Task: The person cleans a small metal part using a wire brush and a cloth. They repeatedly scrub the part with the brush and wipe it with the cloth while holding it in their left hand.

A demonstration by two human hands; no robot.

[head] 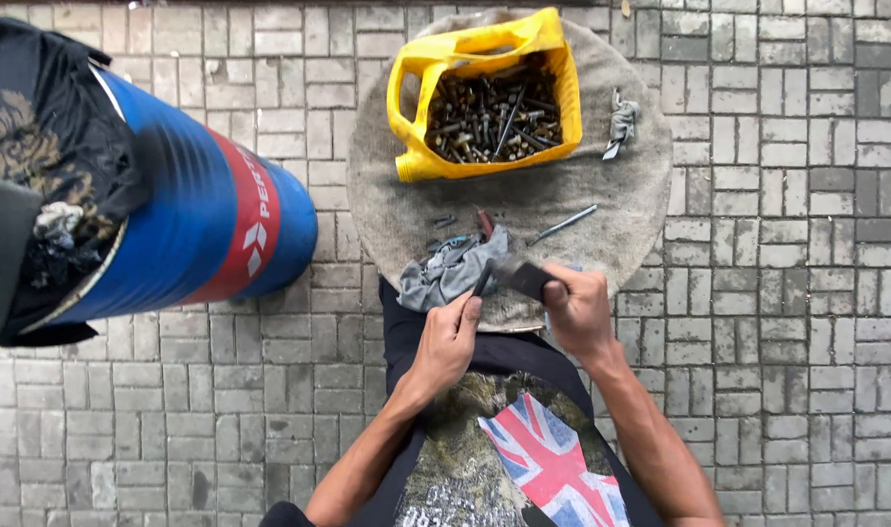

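Note:
My right hand [577, 307] is closed around a small dark metal part [520, 274], held over the near edge of a round grey mat [621, 210]. My left hand [450, 342] pinches a thin dark tool [484, 281] whose tip meets that part. Just left of the hands lies a crumpled grey rag [445, 273]. Both forearms reach up from the bottom of the view, over my dark printed shirt.
A cut-open yellow plastic jug [411, 93] full of rusty bolts stands at the mat's far side. A thin metal rod [563, 224], small loose bits and a knotted scrap of cloth [621, 122] lie on the mat. A blue drum [202, 220] draped with dark cloth stands left on brick paving.

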